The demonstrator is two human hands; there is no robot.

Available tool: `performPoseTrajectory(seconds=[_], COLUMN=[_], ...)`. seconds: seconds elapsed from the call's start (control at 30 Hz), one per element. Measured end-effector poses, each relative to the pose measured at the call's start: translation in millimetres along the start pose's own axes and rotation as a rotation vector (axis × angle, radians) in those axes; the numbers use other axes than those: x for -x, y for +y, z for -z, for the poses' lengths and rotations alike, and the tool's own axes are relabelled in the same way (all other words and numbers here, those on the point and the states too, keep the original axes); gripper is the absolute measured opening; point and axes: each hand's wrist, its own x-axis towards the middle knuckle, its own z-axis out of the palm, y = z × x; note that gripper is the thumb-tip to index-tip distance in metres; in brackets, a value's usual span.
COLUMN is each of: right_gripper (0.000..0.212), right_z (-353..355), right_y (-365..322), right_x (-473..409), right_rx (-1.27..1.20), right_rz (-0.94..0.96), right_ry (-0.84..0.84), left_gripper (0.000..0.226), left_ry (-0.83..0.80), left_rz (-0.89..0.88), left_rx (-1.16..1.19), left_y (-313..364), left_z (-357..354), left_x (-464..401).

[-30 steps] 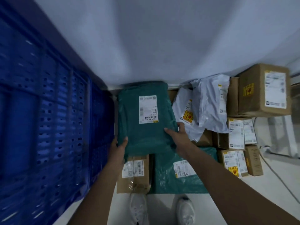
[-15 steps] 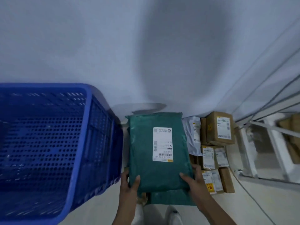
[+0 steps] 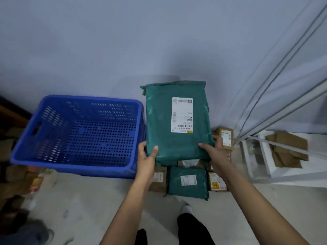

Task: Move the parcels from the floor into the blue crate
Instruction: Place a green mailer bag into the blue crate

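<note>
I hold a large green parcel point(image 3: 166, 121) with a white label in the air, to the right of the blue crate point(image 3: 76, 170). My left hand point(image 3: 146, 156) grips its lower left corner, and my right hand point(image 3: 215, 149) grips its lower right corner. The crate sits on the floor at the left, perforated, with nothing visible inside. Below the held parcel, a smaller green parcel point(image 3: 187, 181) and several brown boxes point(image 3: 158, 179) lie on the floor.
A brown box point(image 3: 225, 137) stands by the wall behind my right hand. A white frame point(image 3: 261, 156) with cardboard point(image 3: 286, 149) in it is at the right. Boxes and clutter point(image 3: 21, 181) lie left of the crate. My feet point(image 3: 185, 209) are on the grey floor.
I have risen and lifted the green parcel off the pile, still in both hands. The view has pulled back, so the whole crate now shows at the left.
</note>
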Motion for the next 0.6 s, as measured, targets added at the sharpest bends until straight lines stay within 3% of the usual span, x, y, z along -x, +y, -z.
performPoseTrajectory(seconds=[0.1, 0.27, 0.43, 0.6], right_gripper=[0.057, 0.088, 0.064, 0.064], right_z=[-53, -166, -275, -359], right_y=[-14, -7, 4, 17], right_x=[34, 77, 110, 110], right_rx=[0.007, 0.091, 0.001, 0.047], right_rz=[0.064, 0.113, 0.109, 0.076], right_ry=[-0.031, -0.108, -0.211, -0.293], left_gripper=[0.022, 0.027, 0.024, 0.022], left_ry=[-0.014, -0.002, 0.054, 0.15], left_rz=[-0.05, -0.104, -0.078, -0.034], left_rx=[0.022, -0.029, -0.024, 0.078], left_y=[37, 88, 111, 116], left_z=[52, 170, 281, 361], left_x=[12, 20, 12, -4])
